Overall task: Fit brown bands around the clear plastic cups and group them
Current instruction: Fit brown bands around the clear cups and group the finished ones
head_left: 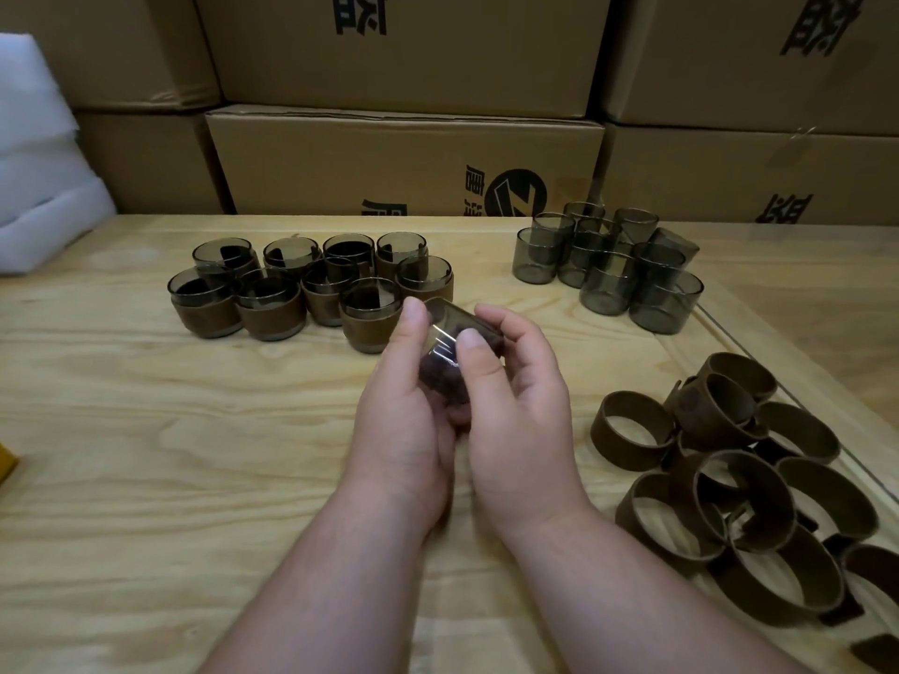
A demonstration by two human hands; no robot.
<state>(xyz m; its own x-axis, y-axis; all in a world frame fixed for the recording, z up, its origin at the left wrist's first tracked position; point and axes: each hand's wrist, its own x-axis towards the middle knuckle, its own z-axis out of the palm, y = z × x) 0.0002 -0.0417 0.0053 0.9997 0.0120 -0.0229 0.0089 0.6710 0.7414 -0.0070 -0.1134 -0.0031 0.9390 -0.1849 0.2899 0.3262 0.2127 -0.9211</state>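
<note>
The person is showing two bare forearms — no sleeves, rings or watch in sight — with the left hand (404, 411) and right hand (515, 406) both ungloved, nails short.

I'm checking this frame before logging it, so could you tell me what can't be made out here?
- Head view: the cup between the left hand and right hand; fingers hide how far its band sits.
- Loose bands: pile cut off by the right edge.
- Yellow object: cut off by the left edge.
</note>
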